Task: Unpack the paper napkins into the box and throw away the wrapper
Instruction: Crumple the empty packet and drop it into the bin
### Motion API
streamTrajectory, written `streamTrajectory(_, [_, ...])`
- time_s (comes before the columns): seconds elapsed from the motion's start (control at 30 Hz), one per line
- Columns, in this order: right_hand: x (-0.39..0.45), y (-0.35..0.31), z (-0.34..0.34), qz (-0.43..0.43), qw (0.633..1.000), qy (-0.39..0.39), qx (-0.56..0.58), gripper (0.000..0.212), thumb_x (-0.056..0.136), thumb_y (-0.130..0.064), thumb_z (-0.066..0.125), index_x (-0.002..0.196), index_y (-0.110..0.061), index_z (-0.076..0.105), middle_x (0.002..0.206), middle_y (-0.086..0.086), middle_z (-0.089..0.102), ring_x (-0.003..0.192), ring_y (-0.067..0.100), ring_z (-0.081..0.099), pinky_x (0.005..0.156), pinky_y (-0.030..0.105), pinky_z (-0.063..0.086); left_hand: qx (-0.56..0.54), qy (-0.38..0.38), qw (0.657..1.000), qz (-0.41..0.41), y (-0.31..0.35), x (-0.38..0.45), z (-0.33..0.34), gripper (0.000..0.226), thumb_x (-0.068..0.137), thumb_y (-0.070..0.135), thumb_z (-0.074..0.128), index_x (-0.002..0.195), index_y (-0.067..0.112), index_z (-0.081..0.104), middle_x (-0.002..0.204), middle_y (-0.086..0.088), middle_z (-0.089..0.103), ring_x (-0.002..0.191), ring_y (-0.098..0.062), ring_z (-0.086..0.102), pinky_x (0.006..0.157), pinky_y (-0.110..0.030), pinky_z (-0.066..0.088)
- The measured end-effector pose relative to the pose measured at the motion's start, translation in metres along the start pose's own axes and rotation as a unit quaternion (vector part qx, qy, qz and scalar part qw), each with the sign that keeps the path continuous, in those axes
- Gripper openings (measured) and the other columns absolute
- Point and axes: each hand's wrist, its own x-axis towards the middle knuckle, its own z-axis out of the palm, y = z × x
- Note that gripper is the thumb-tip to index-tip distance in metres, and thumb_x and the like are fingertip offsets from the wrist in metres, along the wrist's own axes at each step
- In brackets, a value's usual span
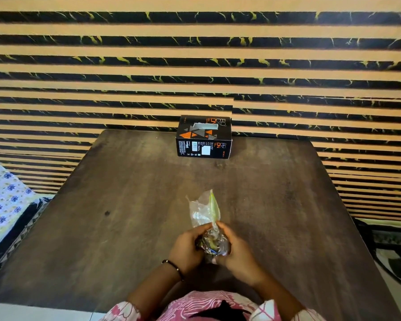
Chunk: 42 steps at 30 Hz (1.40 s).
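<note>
Hands, left point(186, 247) & right point(236, 252), curled w/ closed grip round crumpled wrapper point(207, 218) above table point(125, 205).

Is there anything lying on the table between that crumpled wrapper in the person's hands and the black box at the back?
Nothing visible. Both hands, left and right, grip the wrapper over the near part of the table, and the dark tabletop up to the box is bare.

The box point(203, 137) print is too small to read.
</note>
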Motion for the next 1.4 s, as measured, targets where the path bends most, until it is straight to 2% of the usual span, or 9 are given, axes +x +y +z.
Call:
streamTrajectory(0.23, [-0.010,-0.016,-0.011,-0.079,0.994,0.070,-0.028,0.043,0.064,-0.005,0.077,0.088,-0.038,0.062,0.094,-0.014,0.066,0.083,-0.004,0.062,0.073,0.010,0.047,-0.038,0.079,0.995,0.040,0.010,-0.004,-0.008,0.035,0.061,0.010,0.068,0.085,0.036,0.070,0.111,0.010,0.044,0.106,0.005,0.048,0.087,0.000,0.033])
streamTrajectory(0.4, [-0.015,-0.020,-0.008,-0.098,0.989,0.110,0.034,0.060,0.060,-0.004,0.076,0.101,-0.041,0.054,0.111,-0.016,0.055,0.101,0.002,0.058,0.087,0.030,0.053,-0.064,0.035,0.996,0.044,0.015,-0.006,-0.018,0.022,0.059,0.022,0.072,0.072,0.035,0.061,0.111,0.004,0.065,0.111,-0.007,0.059,0.092,-0.012,0.043])
streamTrajectory(0.53, [-0.017,-0.019,-0.011,-0.063,0.991,0.049,0.109,0.097,0.064,0.004,0.077,0.138,-0.039,0.031,0.118,-0.014,0.058,0.103,0.002,0.061,0.087,0.023,0.051,-0.108,0.014,0.993,0.045,0.016,-0.010,-0.024,0.024,0.061,0.020,0.074,0.078,0.031,0.061,0.091,0.006,0.071,0.088,-0.004,0.066,0.078,-0.023,0.051])
streamTrajectory(0.63, [-0.019,-0.025,-0.011,-0.054,0.990,0.057,0.116,0.077,0.066,0.010,0.074,0.123,-0.033,0.045,0.101,-0.010,0.067,0.091,-0.005,0.065,0.082,0.015,0.050,-0.141,0.005,0.988,0.055,0.025,-0.013,-0.027,0.040,0.062,0.009,0.071,0.095,0.021,0.052,0.088,0.004,0.060,0.082,0.002,0.059,0.077,-0.018,0.048])
streamTrajectory(0.77, [-0.027,-0.031,-0.009,-0.064,0.983,0.113,0.131,0.051,0.062,0.007,0.077,0.102,-0.022,0.064,0.093,0.000,0.072,0.083,0.006,0.067,0.077,0.022,0.052,-0.103,0.000,0.992,0.071,0.034,-0.014,-0.037,0.086,0.060,0.035,0.069,0.136,0.027,0.031,0.125,0.009,0.041,0.112,0.000,0.051,0.097,-0.012,0.040])
streamTrajectory(0.97, [-0.059,-0.033,-0.003,-0.074,0.976,0.188,0.082,0.029,0.056,-0.035,0.071,0.083,-0.023,0.067,0.086,0.010,0.068,0.079,0.017,0.065,0.071,0.025,0.052,-0.115,-0.109,0.984,0.084,0.045,-0.028,-0.034,0.066,0.067,0.007,0.071,0.119,0.037,0.042,0.117,0.003,0.059,0.102,0.003,0.059,0.086,-0.007,0.043])
streamTrajectory(1.1, [-0.086,-0.021,0.006,-0.049,0.966,0.250,0.050,0.031,0.063,-0.013,0.076,0.087,-0.029,0.065,0.086,0.000,0.068,0.083,0.018,0.064,0.075,0.043,0.054,-0.100,-0.110,0.984,0.096,0.050,-0.038,-0.023,0.061,0.067,0.004,0.076,0.116,0.028,0.050,0.108,0.009,0.063,0.097,0.005,0.060,0.082,-0.009,0.046])
streamTrajectory(1.27, [-0.125,-0.005,0.007,-0.020,0.936,0.332,0.117,0.034,0.057,-0.003,0.071,0.074,-0.032,0.066,0.082,0.005,0.066,0.082,0.029,0.063,0.073,0.054,0.052,-0.051,-0.156,0.976,0.141,0.059,-0.049,0.000,0.072,0.067,0.018,0.077,0.120,0.046,0.038,0.127,0.010,0.040,0.104,0.002,0.054,0.092,-0.020,0.048])
streamTrajectory(1.4, [-0.160,0.006,-0.008,-0.026,0.905,0.392,0.161,0.043,0.061,0.015,0.071,0.070,-0.027,0.066,0.074,-0.002,0.070,0.070,0.018,0.064,0.065,0.037,0.054,-0.064,-0.237,0.960,0.133,0.079,-0.052,0.021,0.095,0.058,0.053,0.077,0.132,0.048,0.018,0.139,0.016,0.023,0.114,0.007,0.045,0.089,-0.001,0.037])
